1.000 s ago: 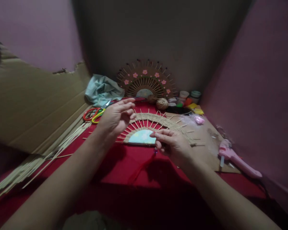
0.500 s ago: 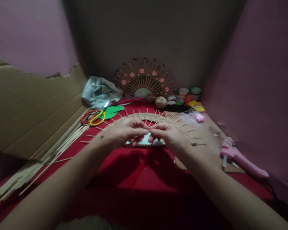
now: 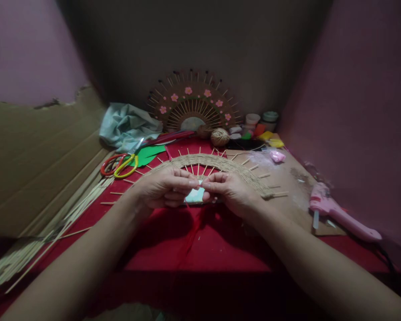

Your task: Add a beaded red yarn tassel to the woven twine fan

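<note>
Thumb and fingers of my left hand [image 3: 167,187] are pinched together on something small and reddish, too tiny to name. My right hand [image 3: 225,189] pinches at the same spot, its fingertips almost touching the left ones. Both hands are held over a woven half-round fan [image 3: 190,160] with thin sticks poking out past its twine band. A pale blue-green piece [image 3: 194,196] shows between the hands at the fan's base. Below them a blurred red strand [image 3: 192,236] hangs in front of the red cloth [image 3: 234,254].
Scissors [image 3: 126,166], green sheets [image 3: 147,155] and a light cloth [image 3: 128,125] lie left. Thin sticks [image 3: 56,227] fill the left edge. A flowered fan [image 3: 194,96] stands behind twine balls [image 3: 219,137]. Right are cardboard [image 3: 287,178] and a pink glue gun [image 3: 341,214].
The view has shifted, so most things on the table appear further left. Both hands have drifted slightly left with their fingertips still together, and more of the fan's inner sticks show.
</note>
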{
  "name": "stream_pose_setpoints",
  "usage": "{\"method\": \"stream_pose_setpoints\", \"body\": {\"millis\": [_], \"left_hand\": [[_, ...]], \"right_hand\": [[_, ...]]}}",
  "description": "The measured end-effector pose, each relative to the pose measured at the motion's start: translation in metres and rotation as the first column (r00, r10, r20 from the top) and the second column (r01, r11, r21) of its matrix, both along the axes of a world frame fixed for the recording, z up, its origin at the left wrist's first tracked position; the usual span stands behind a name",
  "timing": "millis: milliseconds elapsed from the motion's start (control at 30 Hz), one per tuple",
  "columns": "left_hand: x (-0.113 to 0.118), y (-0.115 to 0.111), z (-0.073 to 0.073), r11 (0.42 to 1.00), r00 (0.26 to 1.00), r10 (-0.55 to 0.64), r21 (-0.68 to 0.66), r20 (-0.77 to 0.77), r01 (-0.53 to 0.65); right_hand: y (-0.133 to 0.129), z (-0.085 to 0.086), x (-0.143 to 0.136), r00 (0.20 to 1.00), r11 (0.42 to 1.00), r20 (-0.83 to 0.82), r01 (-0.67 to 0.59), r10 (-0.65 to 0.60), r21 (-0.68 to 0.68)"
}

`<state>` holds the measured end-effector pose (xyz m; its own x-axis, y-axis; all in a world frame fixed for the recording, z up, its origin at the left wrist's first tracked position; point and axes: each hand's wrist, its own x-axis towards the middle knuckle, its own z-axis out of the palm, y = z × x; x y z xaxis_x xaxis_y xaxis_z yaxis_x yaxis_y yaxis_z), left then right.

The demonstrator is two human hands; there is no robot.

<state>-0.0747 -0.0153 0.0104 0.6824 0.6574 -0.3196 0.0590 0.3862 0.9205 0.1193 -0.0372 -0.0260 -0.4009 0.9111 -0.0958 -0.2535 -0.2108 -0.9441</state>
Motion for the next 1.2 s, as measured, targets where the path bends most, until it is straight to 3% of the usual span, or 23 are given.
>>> {"method": "stream_pose_setpoints", "body": {"millis": [200,300,533,700,833,933,1000,1033,1100,1167,1200], "left_hand": [[-0.005,0.0,-0.009,0.978,0.995,-0.015,-0.204,0.099,0.035],[-0.006,-0.001,-0.011,0.969,0.988,-0.017,-0.242,0.15,0.054],[0.003,-0.007,-0.008,0.957,0.951,0.204,-0.253,0.232,-0.143],[0.005,-0.009,-0.007,0.94,0.928,0.277,-0.272,0.249,-0.207],[0.01,-0.011,-0.008,0.953,0.936,0.287,-0.158,0.202,-0.258],[0.014,-0.015,-0.009,0.938,0.943,0.321,0.107,0.086,-0.329],[0.016,-0.02,-0.012,0.855,0.925,0.38,0.39,-0.026,-0.341],[0.017,-0.023,-0.013,0.769,0.907,0.416,0.558,-0.066,-0.312],[0.02,-0.028,-0.017,0.501,0.88,0.468,0.846,-0.087,-0.183],[0.024,-0.032,-0.021,0.209,0.873,0.483,0.977,-0.063,-0.045],[0.025,-0.034,-0.023,0.11,0.874,0.482,0.994,-0.06,0.007]], "right_hand": [[-0.004,0.004,-0.001,0.999,0.999,0.054,-0.002,0.0,0.051],[-0.006,0.004,-0.002,0.999,0.999,0.044,0.003,-0.005,0.044],[-0.004,-0.004,-0.001,0.993,0.999,-0.113,-0.036,0.038,0.015],[-0.005,-0.004,-0.003,0.989,0.999,-0.148,0.028,-0.033,-0.032],[-0.005,-0.005,-0.006,0.99,0.994,-0.092,0.107,-0.109,-0.027],[-0.004,-0.007,-0.007,0.988,0.991,-0.079,0.135,-0.135,-0.003],[-0.003,-0.008,-0.008,0.983,0.987,-0.091,0.16,-0.159,-0.001],[-0.004,-0.008,-0.009,0.98,0.985,-0.102,0.171,-0.171,-0.008],[-0.005,-0.008,-0.009,0.972,0.98,-0.125,0.193,-0.197,-0.039],[-0.007,-0.007,-0.01,0.965,0.974,-0.144,0.212,-0.221,-0.075],[-0.008,-0.006,-0.01,0.962,0.972,-0.15,0.218,-0.229,-0.085]]}}
